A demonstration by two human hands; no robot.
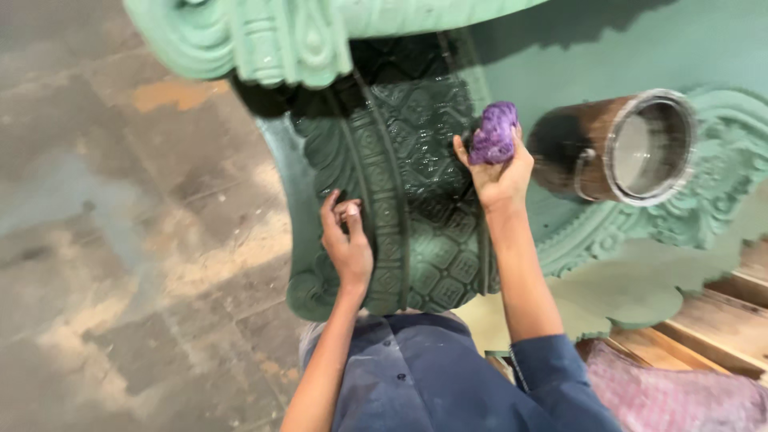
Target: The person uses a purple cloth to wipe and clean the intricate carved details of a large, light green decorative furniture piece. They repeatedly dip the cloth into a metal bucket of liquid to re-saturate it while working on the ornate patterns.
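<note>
- A round metal tin (632, 148) lies tipped on the pale green carved panel (720, 160), just beside the work.
- Right hand (498, 170) grips a crumpled purple cloth (494, 133) against the dark, glossy carved column (408, 200).
- Left hand (346, 244), fingers curled, presses the column's ribbed edge above the stained concrete floor (120, 240).

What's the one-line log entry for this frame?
right hand: holds purple rag on carved green panel | left hand: on panel | tin: right

Your right hand (498, 172) hides much of the purple rag (494, 133). The carved green piece (416, 232) runs off the top and right edges (its full shape stays unknown). You can't make out the tin can (620, 148)'s blurred contents.
</note>
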